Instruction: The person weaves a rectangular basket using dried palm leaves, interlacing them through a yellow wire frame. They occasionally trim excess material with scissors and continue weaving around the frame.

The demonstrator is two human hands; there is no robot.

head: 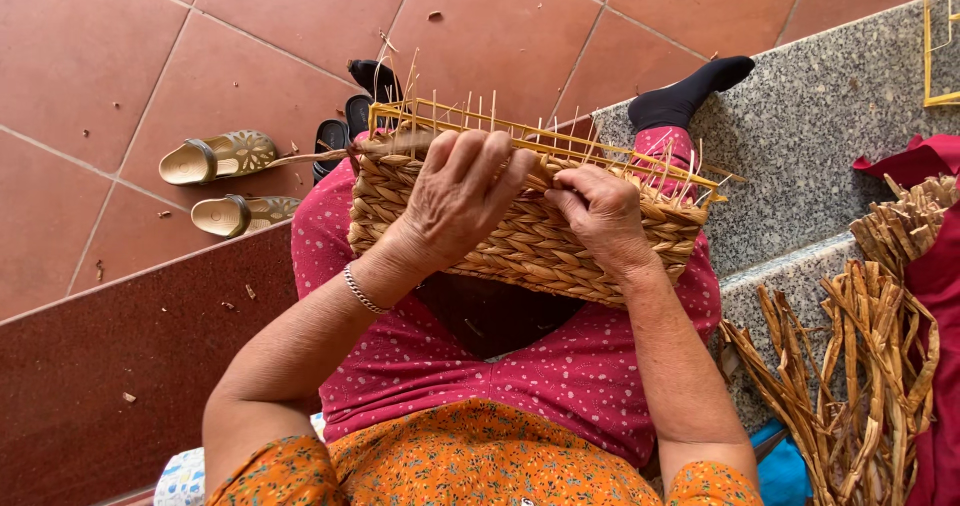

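Together both hands grip the woven basket's unfinished rim.

Terracotta floor tiles lay under even daylight, bordered by a dark red step. A speckled grey granite ledge ran along the right. Beige sandals sat on the tiles.

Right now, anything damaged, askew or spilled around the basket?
Nothing damaged. Woven basket sits level under left hand and right hand. Loose fibre ends stick out along its wire frame; small scraps litter the floor.
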